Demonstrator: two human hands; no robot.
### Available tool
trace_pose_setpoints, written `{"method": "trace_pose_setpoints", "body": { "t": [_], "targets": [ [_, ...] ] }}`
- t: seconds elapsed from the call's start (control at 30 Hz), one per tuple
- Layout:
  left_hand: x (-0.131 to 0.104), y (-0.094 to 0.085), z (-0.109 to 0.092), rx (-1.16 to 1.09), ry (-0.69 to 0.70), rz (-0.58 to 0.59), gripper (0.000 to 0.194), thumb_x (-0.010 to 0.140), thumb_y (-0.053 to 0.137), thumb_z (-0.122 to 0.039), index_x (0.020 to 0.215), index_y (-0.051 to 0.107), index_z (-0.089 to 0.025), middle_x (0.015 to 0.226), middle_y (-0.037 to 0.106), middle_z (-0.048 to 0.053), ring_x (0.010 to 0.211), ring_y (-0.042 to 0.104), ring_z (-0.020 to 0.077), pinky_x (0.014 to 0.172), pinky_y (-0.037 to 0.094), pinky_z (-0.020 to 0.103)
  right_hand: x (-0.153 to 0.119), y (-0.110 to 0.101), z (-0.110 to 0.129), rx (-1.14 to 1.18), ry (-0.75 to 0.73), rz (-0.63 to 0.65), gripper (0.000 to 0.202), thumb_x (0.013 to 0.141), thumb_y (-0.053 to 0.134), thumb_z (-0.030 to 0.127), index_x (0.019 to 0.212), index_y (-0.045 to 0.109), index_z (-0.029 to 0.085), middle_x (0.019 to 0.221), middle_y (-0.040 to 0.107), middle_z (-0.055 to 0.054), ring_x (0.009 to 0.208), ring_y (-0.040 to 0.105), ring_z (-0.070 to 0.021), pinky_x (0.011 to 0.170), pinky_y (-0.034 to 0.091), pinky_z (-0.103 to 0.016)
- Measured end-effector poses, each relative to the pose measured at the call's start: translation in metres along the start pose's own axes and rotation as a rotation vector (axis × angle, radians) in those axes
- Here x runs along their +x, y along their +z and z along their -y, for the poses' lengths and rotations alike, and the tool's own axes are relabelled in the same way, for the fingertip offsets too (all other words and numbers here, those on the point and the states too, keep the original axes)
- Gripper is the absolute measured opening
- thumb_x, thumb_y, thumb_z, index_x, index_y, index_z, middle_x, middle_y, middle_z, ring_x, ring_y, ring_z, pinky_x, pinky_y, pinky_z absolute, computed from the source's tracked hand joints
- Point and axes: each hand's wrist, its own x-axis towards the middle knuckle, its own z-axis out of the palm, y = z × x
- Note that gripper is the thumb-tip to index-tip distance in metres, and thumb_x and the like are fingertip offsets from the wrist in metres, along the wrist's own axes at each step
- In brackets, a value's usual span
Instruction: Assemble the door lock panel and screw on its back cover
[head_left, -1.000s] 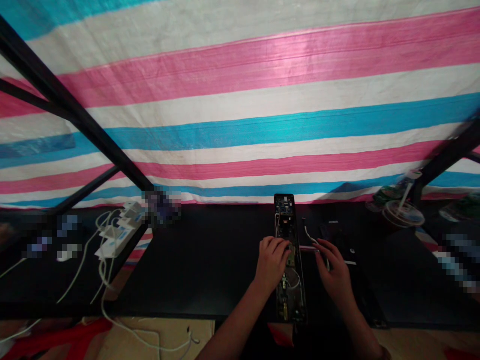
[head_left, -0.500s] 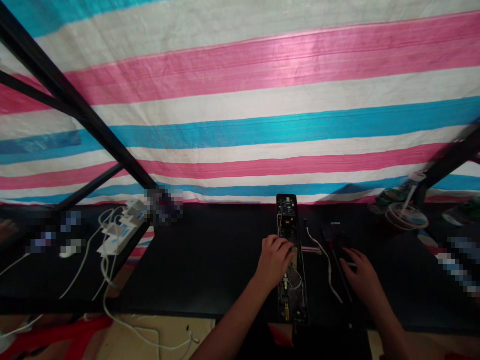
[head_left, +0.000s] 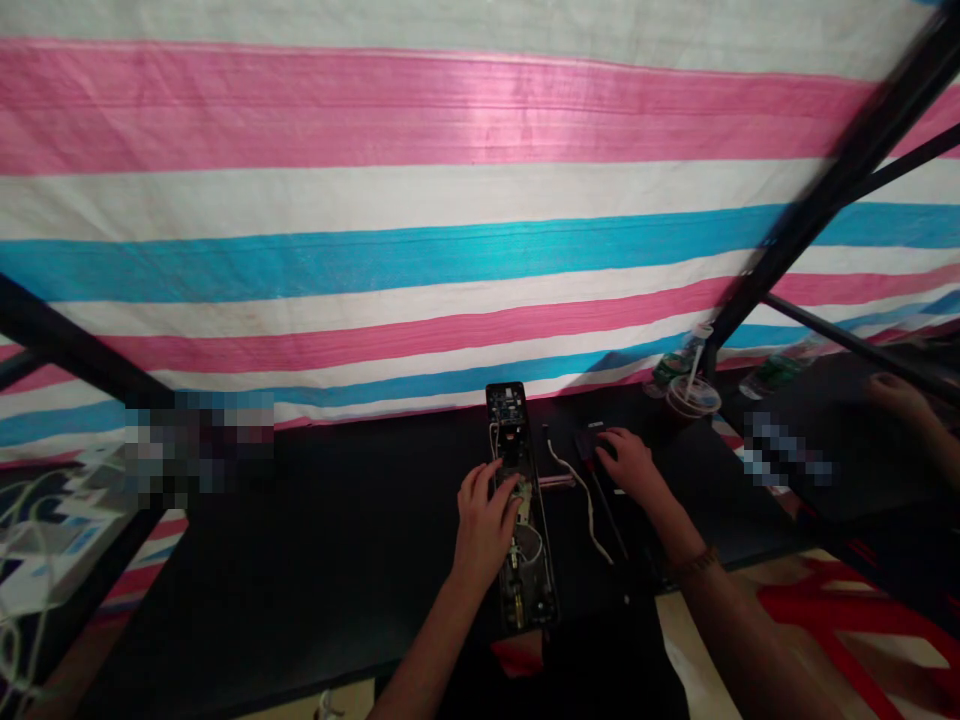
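A long black housing (head_left: 541,520), open at the top, lies lengthwise on the black table, with a circuit board (head_left: 507,405) at its far end and wires and brass-coloured parts inside. My left hand (head_left: 486,512) rests over its middle, fingers apart, fingertips at the inner parts. To the right, my right hand (head_left: 628,462) has its fingers spread beside a dark screwdriver (head_left: 606,500) and a dark object with a small white label (head_left: 589,432). Between the housing and the screwdriver lie a white cable (head_left: 583,490) and a short pinkish wire bundle (head_left: 556,482).
A cup with a straw (head_left: 691,397) and a plastic bottle (head_left: 670,370) stand at the back right. White power strips with cables (head_left: 82,535) are at the left. Another person's hand (head_left: 900,398) is over the right-hand table. Dark metal bars slope at both sides.
The view has swung right. My right hand has moved forward from beside the screwdriver's shaft towards the dark labelled object. My left hand stays at the housing, its fingers a little more spread.
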Motion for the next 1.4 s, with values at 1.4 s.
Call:
{"method": "trace_pose_setpoints", "body": {
  "t": [1.4],
  "targets": [
    [-0.045,0.035,-0.016,-0.446,-0.390,0.006,0.062,0.090,0.064,-0.022,0.148,0.042,-0.023,0.156,0.044,0.015,0.147,0.043,0.0279,0.121,0.035,0.049,0.078,-0.003,0.113,0.236,-0.249,-0.008,0.039,0.104,0.034,0.032,0.118,0.065,0.014,0.085,0.075,-0.007,0.070,0.069,-0.0172,0.070,0.049,-0.025]
  ]
}}
